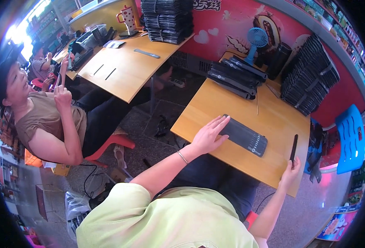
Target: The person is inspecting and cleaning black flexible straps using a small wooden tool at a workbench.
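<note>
A flat, dark grey rectangular piece (245, 137) with a row of pale marks near its right end lies on the wooden table. My left hand (209, 135) rests at its left end, fingers stretched out and nothing gripped. Farther right, by the table's right edge, my right hand (290, 171) pinches the near end of a narrow black strip (294, 144). The strip points away from me; whether it touches the tabletop I cannot tell.
Behind the grey piece lies a pile of black flat pieces (236, 76), with a blue fan (257, 39) beyond. A tall strapped black stack (310, 74) stands at the far right. A blue chair (351, 138) is to the right. A co-worker (52, 120) sits at another table on the left.
</note>
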{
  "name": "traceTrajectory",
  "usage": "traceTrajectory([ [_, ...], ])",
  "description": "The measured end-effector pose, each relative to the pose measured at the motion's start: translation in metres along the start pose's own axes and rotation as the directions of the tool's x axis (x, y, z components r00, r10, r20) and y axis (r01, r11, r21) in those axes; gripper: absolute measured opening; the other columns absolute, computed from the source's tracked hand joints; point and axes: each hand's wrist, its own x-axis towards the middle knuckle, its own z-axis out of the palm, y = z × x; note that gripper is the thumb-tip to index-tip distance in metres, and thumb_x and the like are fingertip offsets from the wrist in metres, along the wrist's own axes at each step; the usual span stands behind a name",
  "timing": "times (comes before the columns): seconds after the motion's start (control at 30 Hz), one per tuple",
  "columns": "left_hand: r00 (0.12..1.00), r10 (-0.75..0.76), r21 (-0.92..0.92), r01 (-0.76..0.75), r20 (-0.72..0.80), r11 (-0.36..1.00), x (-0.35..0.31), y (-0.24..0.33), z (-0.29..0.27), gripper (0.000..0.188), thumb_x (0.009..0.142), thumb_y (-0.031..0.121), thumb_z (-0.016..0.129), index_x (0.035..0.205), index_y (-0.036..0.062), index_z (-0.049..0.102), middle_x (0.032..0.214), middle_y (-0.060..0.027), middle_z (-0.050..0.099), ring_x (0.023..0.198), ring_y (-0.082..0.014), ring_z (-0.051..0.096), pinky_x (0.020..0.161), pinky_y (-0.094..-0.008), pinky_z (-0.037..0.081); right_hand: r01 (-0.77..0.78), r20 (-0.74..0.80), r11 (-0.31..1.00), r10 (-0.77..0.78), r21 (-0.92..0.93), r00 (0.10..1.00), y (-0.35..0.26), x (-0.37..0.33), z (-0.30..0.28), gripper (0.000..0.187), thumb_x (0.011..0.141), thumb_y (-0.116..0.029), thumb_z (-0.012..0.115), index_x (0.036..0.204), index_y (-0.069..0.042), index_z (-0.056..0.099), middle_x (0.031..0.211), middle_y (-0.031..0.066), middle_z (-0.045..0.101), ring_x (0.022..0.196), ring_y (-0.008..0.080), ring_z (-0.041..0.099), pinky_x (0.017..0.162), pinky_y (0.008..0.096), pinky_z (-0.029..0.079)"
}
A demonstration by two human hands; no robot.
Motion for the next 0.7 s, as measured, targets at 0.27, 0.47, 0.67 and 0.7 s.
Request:
traceTrajectory([
  [0.27,0.817,-0.441,-0.790,-0.027,-0.370,0.612,0.033,-0.055,-0.049,0.075,0.092,0.009,0.051,0.148,0.0100,0.000,0.097,-0.0095,0.056,0.083,-0.0139,0.057,0.067,-0.0272,0.051,-0.298,0.147,0.562,0.299,0.772,0.943,0.019,0.014,-0.020,0.021,0.092,-0.006,0.054,0.112,0.003,0.051,0.102,0.0063,0.057,0.095,0.0130,0.057,0.083,0.0240,0.046],
  [0.47,0.350,-0.665,-0.730,-0.088,-0.660,0.678,0.086,-0.093,-0.192,0.070,0.092,0.013,0.052,0.146,0.0071,0.008,0.084,-0.0076,0.058,0.064,-0.0133,0.059,0.054,-0.0237,0.049,-0.356,0.223,0.565,0.292,0.744,0.930,0.031,0.018,-0.027,0.023,0.092,-0.007,0.054,0.113,0.002,0.052,0.102,0.0052,0.056,0.089,0.0086,0.055,0.075,0.0188,0.044],
  [0.67,0.920,-0.383,-0.725,0.206,-0.086,0.657,0.075,-0.019,-0.129,0.024,0.092,0.017,0.055,0.113,0.0056,0.057,0.090,-0.0034,0.062,0.075,-0.0096,0.060,0.065,-0.0225,0.048,-0.303,0.092,0.738,0.313,0.603,0.945,0.017,0.014,-0.019,0.026,0.088,-0.013,0.055,0.111,-0.002,0.052,0.085,-0.0008,0.056,0.069,0.0066,0.049,0.062,0.0188,0.040],
  [0.7,0.954,-0.301,-0.612,0.243,0.009,0.752,0.064,-0.009,-0.112,0.022,0.092,0.018,0.057,0.109,0.0055,0.060,0.092,-0.0029,0.062,0.081,-0.0083,0.059,0.068,-0.0227,0.047,-0.280,0.051,0.741,0.315,0.610,0.948,-0.019,0.008,-0.015,0.031,0.086,-0.015,0.058,0.114,-0.002,0.052,0.086,-0.0008,0.055,0.071,0.0059,0.049,0.062,0.0188,0.040],
])
